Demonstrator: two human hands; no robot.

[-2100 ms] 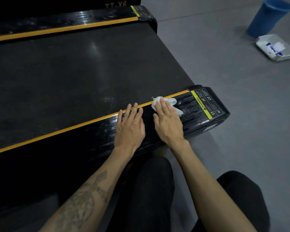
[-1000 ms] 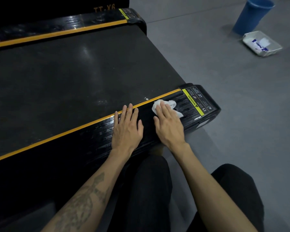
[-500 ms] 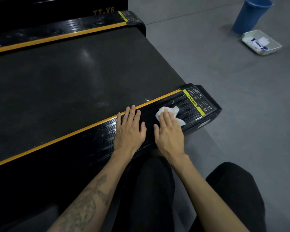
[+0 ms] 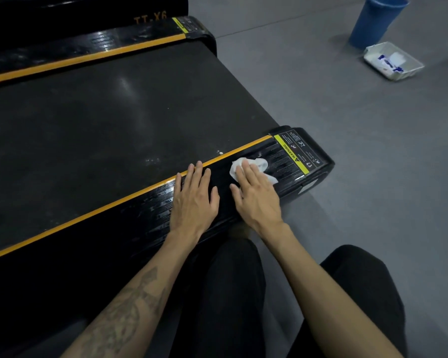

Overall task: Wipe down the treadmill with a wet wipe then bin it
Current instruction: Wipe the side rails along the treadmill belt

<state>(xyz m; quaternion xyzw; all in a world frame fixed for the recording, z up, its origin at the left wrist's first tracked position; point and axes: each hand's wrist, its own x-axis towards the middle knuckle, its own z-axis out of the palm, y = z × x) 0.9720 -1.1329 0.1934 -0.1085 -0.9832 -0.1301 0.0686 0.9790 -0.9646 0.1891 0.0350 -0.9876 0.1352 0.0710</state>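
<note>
- Our right hand point(image 4: 256, 195) lies flat on the treadmill point(image 4: 114, 120) side rail, fingers straight and close together, pressing the white wet wipe point(image 4: 261, 164) against the glossy black plastic just short of the yellow warning label point(image 4: 292, 156).
- Our left hand point(image 4: 194, 200) rests flat on the same rail just beside it, fingers straight and slightly spread, holding nothing.
- A blue bin point(image 4: 373, 21) stands well apart on the grey floor point(image 4: 373, 151), a white tray point(image 4: 393, 60) beside it.
</note>
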